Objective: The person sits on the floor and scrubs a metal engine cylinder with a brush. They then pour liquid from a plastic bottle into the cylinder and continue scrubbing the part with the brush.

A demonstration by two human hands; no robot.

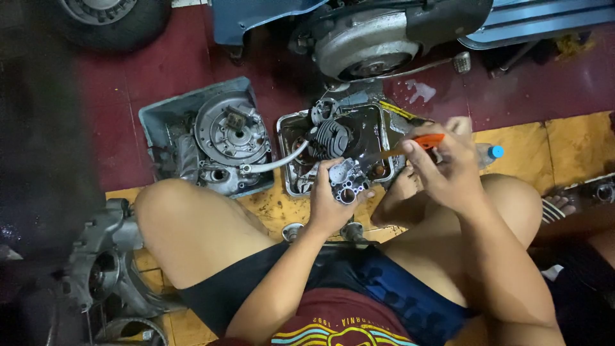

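Working room was tight. The person sat on the floor with bare knees spread, and the metal tray point(287, 128) of dark oily liquid lay just ahead between them, its rim near the left hand. A grey plastic tub point(154, 115) stood just beside the tray on the left, holding a round engine cover point(230, 131) and other cast parts. An engine casing point(106, 253) crowded the left knee. A scooter engine point(365, 45) and a tyre point(109, 19) closed off the far edge. The yellow floor strip point(564, 141) to the right held a clear bottle with a blue cap point(490, 154).

Left hand point(330, 202): forearm raised from the lap, fingers clenched around a small cast metal part point(347, 181), held upright over the near edge of the tray. The part was dull grey, irregular, pierced with several round holes.

Right hand point(445, 170): wrist bent inward, fingers pinched on an orange-handled tool point(426, 140); its tip pointed toward the part, but contact could not be told.

A finned cylinder point(330, 136) sat in the tray, dark and wet.
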